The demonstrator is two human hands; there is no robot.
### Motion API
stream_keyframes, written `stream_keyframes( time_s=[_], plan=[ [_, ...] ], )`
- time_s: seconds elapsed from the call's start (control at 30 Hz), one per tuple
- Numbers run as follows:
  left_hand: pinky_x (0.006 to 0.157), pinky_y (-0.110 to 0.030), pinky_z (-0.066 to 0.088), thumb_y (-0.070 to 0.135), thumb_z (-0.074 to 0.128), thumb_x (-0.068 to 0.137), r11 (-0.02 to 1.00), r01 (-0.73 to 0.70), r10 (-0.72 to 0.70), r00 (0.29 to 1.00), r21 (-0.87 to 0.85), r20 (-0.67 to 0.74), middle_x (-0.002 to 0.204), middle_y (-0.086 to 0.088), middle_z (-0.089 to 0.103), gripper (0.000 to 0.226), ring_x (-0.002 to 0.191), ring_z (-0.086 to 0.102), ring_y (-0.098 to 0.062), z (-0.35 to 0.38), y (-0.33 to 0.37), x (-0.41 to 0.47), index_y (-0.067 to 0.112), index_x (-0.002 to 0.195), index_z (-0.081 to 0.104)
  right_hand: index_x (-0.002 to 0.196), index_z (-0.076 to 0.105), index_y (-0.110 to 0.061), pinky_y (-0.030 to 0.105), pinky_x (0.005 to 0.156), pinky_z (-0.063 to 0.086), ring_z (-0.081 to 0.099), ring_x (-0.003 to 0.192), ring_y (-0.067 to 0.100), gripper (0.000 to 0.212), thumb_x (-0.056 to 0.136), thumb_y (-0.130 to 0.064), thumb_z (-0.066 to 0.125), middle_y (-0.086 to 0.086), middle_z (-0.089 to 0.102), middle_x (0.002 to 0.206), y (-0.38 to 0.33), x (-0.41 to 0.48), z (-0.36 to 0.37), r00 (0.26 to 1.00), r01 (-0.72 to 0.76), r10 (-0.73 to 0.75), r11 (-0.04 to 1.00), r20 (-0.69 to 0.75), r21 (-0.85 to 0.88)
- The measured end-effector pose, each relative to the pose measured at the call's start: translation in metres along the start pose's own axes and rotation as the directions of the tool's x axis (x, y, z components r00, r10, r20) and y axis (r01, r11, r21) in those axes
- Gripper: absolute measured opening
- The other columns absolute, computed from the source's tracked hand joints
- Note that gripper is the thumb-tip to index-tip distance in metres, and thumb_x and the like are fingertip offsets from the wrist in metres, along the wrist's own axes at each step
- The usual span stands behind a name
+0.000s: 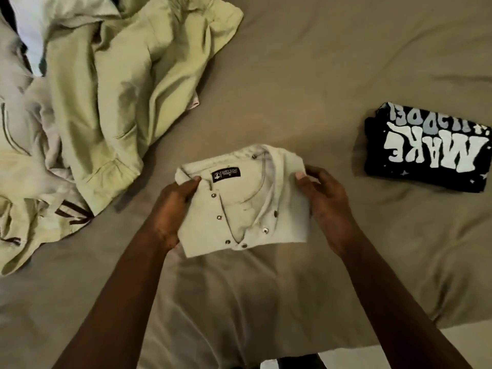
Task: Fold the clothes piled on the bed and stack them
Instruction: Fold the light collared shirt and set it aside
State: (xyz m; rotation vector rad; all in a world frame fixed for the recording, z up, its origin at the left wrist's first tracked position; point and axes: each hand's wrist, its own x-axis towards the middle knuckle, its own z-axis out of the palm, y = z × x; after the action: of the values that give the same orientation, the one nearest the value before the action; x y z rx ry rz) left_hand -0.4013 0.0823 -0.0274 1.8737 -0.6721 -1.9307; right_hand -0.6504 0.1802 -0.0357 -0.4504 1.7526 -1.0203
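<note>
A cream button-up shirt [245, 206] folded into a small rectangle is held just above the bed, collar and black neck label facing up. My left hand [173, 209] grips its left edge, thumb on the collar. My right hand [322, 201] grips its right edge, thumb on top. A folded black T-shirt [426, 150] with white lettering lies on the bed to the right. A pile of unfolded clothes [106, 89], mostly pale green and cream, sits at the left.
The bed is covered with a tan sheet [306, 75]. Its near edge [399, 334] runs along the bottom right, with floor beyond. A white garment [34, 27] lies at the pile's far left corner.
</note>
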Motion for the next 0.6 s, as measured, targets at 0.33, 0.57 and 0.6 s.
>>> stream_keyframes(
  time_s=[0.33,0.57,0.6],
  plan=[
    [0.083,-0.025,0.045,0.035,0.071,0.095,0.832,-0.224,0.465,0.78,0.508,-0.419,0.097,0.012,0.068,0.022,0.093,0.065,-0.011,-0.002,-0.046,0.011,0.025,0.115,0.068,0.11,0.066,-0.024,0.025,0.079,0.042,0.063,0.09,0.011,0.026,0.096,-0.046,0.066,-0.019,0.063,0.084,0.018,0.02,0.05,0.969,-0.059,-0.048,0.907,-0.243,-0.418],
    [0.079,-0.031,0.053,0.036,0.07,0.087,0.86,-0.365,0.492,0.778,0.356,-0.392,0.081,0.012,0.068,0.009,0.075,0.061,-0.006,-0.013,-0.025,0.029,0.027,0.087,0.069,0.091,0.07,-0.033,0.016,0.066,0.048,0.062,0.069,0.002,0.008,0.09,-0.035,0.078,-0.013,0.066,0.074,-0.008,0.035,0.05,0.908,0.189,-0.305,0.91,-0.287,-0.37],
    [0.082,-0.036,0.054,0.037,0.068,0.085,0.88,-0.337,0.456,0.796,0.334,-0.398,0.082,0.01,0.068,0.012,0.076,0.061,-0.009,-0.016,-0.025,0.033,0.025,0.085,0.068,0.091,0.071,-0.033,0.014,0.064,0.048,0.061,0.066,-0.001,0.007,0.09,-0.034,0.077,-0.013,0.066,0.073,-0.009,0.036,0.05,0.897,0.231,-0.342,0.903,-0.279,-0.363]
  ],
)
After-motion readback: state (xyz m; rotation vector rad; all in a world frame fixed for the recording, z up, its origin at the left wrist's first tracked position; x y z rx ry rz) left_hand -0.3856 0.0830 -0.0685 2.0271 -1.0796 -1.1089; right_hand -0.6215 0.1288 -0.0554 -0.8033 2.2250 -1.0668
